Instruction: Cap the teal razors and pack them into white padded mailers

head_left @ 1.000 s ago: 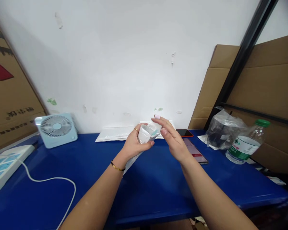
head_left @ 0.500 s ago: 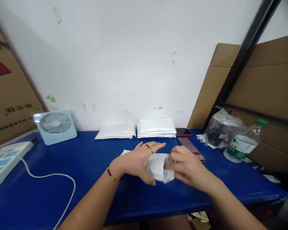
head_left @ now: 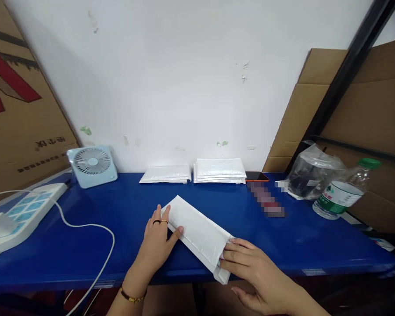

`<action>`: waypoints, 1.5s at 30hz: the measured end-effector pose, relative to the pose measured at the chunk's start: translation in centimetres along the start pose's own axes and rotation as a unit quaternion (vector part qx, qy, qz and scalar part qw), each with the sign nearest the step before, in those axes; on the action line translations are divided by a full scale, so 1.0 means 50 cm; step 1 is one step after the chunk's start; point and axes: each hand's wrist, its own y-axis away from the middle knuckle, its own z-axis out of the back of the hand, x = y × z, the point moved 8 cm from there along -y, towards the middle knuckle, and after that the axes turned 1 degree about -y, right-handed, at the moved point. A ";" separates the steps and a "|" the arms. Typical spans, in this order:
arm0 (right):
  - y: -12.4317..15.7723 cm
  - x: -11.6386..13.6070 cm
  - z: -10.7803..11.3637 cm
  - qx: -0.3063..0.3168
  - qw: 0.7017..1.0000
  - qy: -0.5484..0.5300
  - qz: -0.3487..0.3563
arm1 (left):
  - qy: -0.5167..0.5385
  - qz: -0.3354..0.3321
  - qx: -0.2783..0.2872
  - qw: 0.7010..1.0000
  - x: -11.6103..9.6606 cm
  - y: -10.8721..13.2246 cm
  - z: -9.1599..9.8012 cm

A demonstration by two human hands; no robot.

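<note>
Against a scuffed white wall stands a glossy blue desk [head_left: 292, 245], flanked by a large brown cardboard box [head_left: 16, 114] on the left and flat brown cardboard sheets [head_left: 368, 109] behind a slanting black metal post [head_left: 349, 70] on the right. A white padded mailing envelope [head_left: 199, 235] lies flat and diagonal on the desk close to its near edge. The left hand [head_left: 158, 243] rests open with fingers spread at the envelope's far end, its thumb laid on the envelope and its ringed fingers along the edge. The right hand [head_left: 255, 270] has its fingers loosely bent, their tips pressing on the envelope's near end, which hangs just over the desk edge; it is not closed around the envelope. Along the wall sit two low stacks of white padded envelopes [head_left: 220, 170], side by side, with a red-edged dark phone [head_left: 257, 177] just to their right. A small pale blue square desk fan [head_left: 92, 164] stands at the back left, near a white power strip [head_left: 26, 208] with a white cable [head_left: 88, 226] looping over the desk. On the right are a crumpled clear plastic bag [head_left: 312, 171] and a clear green-capped water bottle [head_left: 344, 193] lying tilted beside it.
</note>
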 end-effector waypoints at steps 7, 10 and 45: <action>-0.035 0.009 -0.049 -0.040 0.999 0.020 -0.028 | 0.002 -0.007 -0.001 1.000 0.006 -0.008 0.000; -0.011 0.017 -0.029 -0.102 0.993 0.042 0.035 | 0.019 -0.032 -0.036 0.999 -0.025 0.011 0.030; -0.293 -0.192 0.176 -0.336 0.892 -0.269 -0.136 | 0.464 0.100 -0.229 0.850 -0.003 0.070 0.119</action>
